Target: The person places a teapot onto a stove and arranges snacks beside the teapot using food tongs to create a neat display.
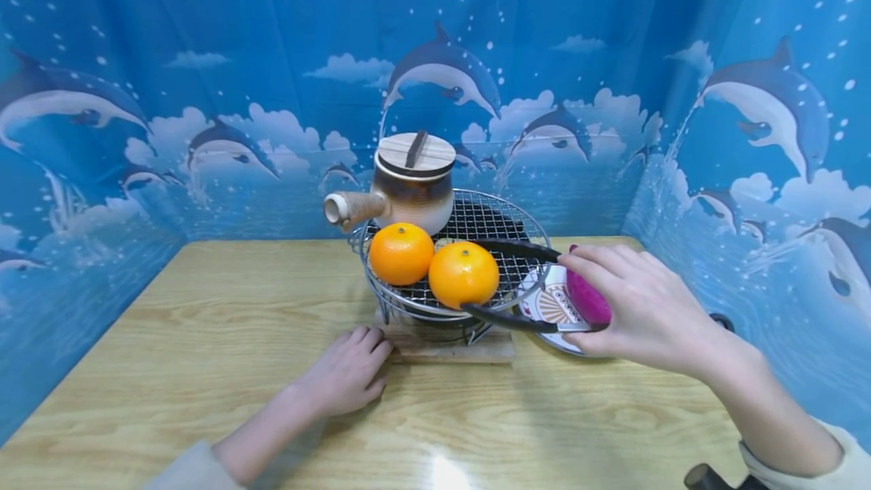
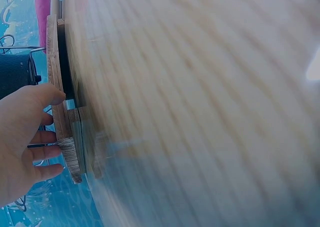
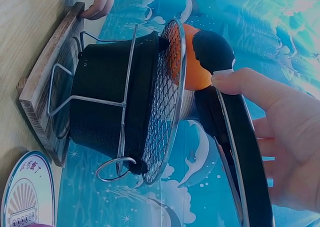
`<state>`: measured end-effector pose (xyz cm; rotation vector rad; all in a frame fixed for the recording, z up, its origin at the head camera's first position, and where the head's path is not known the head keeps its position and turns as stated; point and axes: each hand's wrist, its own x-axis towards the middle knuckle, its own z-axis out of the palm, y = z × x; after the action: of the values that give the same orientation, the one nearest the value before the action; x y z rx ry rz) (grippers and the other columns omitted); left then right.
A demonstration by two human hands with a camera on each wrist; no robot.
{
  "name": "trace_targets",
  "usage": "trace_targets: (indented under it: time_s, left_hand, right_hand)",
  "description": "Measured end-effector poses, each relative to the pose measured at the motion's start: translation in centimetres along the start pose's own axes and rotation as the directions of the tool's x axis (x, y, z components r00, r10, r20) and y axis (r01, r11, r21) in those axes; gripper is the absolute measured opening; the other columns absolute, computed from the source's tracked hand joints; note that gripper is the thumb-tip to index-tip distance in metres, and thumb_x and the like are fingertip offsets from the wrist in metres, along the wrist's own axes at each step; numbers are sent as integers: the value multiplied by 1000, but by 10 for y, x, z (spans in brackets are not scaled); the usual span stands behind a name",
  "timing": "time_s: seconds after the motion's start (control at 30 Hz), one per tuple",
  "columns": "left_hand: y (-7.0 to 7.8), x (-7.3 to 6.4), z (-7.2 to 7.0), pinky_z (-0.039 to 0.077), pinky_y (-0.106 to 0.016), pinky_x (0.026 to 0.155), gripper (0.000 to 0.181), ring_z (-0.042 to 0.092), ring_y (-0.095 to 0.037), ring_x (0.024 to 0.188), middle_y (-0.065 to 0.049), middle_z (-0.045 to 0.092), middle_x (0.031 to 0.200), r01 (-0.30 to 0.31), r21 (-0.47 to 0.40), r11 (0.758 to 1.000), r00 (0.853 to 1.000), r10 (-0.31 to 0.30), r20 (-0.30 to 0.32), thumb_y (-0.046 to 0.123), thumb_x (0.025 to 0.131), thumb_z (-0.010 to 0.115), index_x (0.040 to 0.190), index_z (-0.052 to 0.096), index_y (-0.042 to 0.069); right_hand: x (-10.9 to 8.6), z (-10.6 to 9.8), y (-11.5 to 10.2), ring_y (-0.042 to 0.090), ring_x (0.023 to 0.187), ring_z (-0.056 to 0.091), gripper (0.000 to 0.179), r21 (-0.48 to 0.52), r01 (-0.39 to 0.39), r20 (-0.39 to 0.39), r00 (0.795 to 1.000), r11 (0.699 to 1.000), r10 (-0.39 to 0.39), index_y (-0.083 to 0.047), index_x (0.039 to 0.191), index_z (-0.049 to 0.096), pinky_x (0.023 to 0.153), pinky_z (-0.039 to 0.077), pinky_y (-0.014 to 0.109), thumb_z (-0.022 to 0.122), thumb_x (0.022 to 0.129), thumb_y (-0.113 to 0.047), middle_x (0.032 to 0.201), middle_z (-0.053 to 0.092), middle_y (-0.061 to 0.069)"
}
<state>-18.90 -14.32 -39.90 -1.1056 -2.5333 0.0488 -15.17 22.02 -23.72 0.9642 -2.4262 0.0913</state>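
Observation:
My right hand (image 1: pixel 643 308) holds black-tipped tongs (image 1: pixel 513 321) at the right of the stove. The spread arms of the tongs reach over a wire mesh grill (image 3: pixel 162 112), with their tips at either side of the right-hand orange (image 1: pixel 464 275). A second orange (image 1: pixel 401 254) sits beside it on the mesh. My left hand (image 1: pixel 348 373) rests low at the stove's front left, its fingertips against the wooden board (image 2: pixel 59 72) under the black stove (image 3: pixel 102 92). In the left wrist view, the thumb and loosely spread fingers of that hand lie along the board's edge.
A brown-and-cream pot (image 1: pixel 416 199) with a wooden lid and side handle stands at the back of the grill. Right of the stove lies a patterned plate (image 1: pixel 537 301) bearing a smooth magenta item (image 1: pixel 587 297), partly behind my right hand. A dolphin-print curtain (image 1: pixel 272 97) surrounds the table.

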Motion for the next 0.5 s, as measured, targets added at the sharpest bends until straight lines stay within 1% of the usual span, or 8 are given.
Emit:
trace_targets:
  time_s: [0.17,0.5]
  left_hand:
    - [0,0,1,42,-36,68,37,47,-23,84,-9,51,97,-4,6,1000,1000,4,-10,27,76,67,102,56,4]
    - [0,0,2,43,-37,71,38,48,-23,85,-9,51,97,3,-5,1000,1000,-3,-4,27,76,67,105,56,4]
  right_hand:
    - [0,1,0,35,109,48,79,-4,4,-14,1000,1000,-4,-3,123,56,81,41,53,78,58,-42,119,56,15]
    - [-3,1,2,34,107,49,78,-14,3,-28,1000,1000,-3,-4,122,57,79,42,52,79,58,-43,118,57,14]
